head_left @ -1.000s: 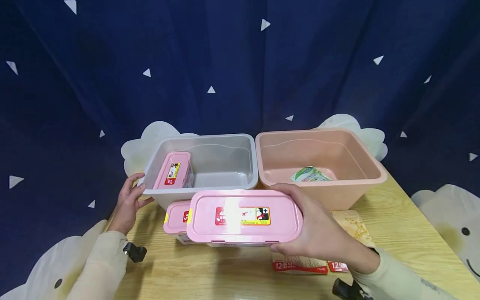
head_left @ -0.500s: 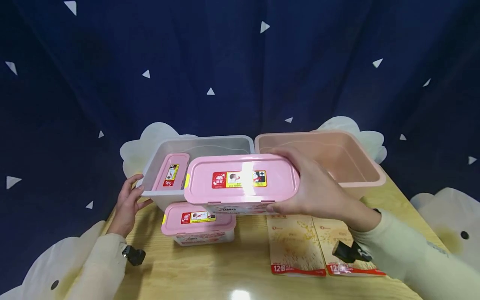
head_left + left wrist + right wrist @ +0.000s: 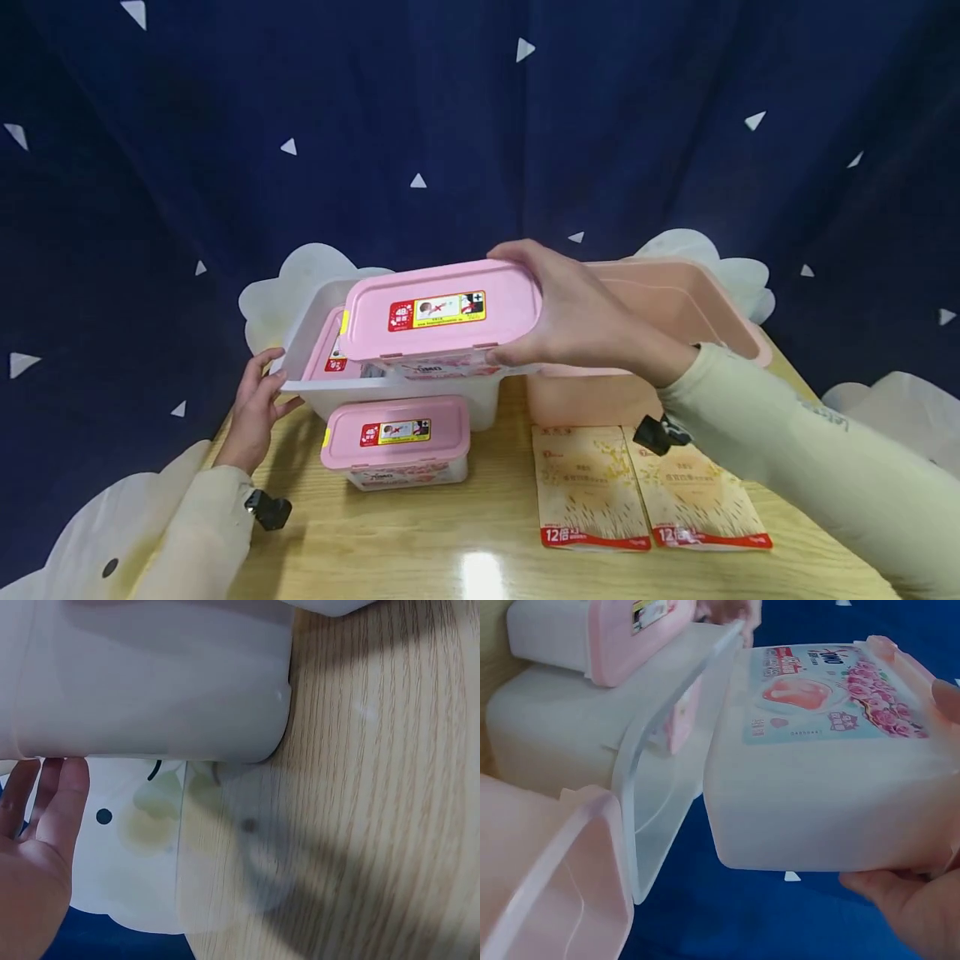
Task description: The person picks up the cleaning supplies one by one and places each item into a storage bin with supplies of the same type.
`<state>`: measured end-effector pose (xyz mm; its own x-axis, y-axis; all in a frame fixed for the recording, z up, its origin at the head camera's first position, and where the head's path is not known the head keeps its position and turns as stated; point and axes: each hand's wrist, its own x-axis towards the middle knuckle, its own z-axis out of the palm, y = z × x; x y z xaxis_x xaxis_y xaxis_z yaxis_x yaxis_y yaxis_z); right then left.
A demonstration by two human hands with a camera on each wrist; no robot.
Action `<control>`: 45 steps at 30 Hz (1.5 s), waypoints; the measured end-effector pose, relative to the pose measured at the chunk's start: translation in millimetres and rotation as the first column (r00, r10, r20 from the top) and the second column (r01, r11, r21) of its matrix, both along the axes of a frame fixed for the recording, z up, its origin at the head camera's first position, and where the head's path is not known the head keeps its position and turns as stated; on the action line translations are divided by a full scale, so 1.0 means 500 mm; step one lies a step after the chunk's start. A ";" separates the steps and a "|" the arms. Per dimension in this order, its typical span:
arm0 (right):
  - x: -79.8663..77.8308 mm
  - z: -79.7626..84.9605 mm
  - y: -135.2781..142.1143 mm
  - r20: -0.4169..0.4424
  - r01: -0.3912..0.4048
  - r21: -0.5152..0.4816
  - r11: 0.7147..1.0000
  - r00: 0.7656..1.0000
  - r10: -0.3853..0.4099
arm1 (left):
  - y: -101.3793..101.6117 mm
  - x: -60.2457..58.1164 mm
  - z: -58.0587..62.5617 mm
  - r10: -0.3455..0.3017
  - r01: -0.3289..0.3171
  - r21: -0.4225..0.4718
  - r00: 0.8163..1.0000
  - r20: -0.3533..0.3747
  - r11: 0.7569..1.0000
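Note:
My right hand (image 3: pixel 573 304) grips a laundry pod box (image 3: pixel 442 312) with a pink lid and translucent white body by its right end. In the head view this box overlaps the grey bin (image 3: pixel 483 404); the right wrist view shows it raised above the bin's rim, its rose-printed label (image 3: pixel 825 694) facing the camera. A similar pink-lidded box (image 3: pixel 318 358) stands inside the bin at the left, partly hidden. My left hand (image 3: pixel 251 417) touches the bin's left front corner, its fingertips (image 3: pixel 73 771) against the outer wall.
Another pink-lidded box (image 3: pixel 397 446) sits on the wooden table (image 3: pixel 375 542) before the grey bin. To the right is a peach bin (image 3: pixel 592 400), its inside partly behind my right arm. Two flat beige packets (image 3: pixel 592 492) with red lower edges lie in front of it.
My right hand has carried the held box up, away from me and to the left, over the grey bin. The box on the table and both packets now show fully. My left hand stays at the bin.

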<state>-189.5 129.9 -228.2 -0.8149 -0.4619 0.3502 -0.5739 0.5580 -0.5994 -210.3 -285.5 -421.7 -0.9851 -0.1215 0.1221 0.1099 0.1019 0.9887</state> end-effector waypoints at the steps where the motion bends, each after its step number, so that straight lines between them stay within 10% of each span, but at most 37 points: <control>1: -0.005 0.004 -0.008 -0.004 0.001 0.008 1.000 1.000 -0.001 | 0.000 0.001 0.000 0.001 -0.001 0.004 1.000 -0.001 1.000; 45: -0.207 -0.061 -0.150 0.092 0.015 -0.092 0.996 0.996 -0.007 | -0.007 0.009 0.005 -0.012 0.012 0.014 0.999 0.029 1.000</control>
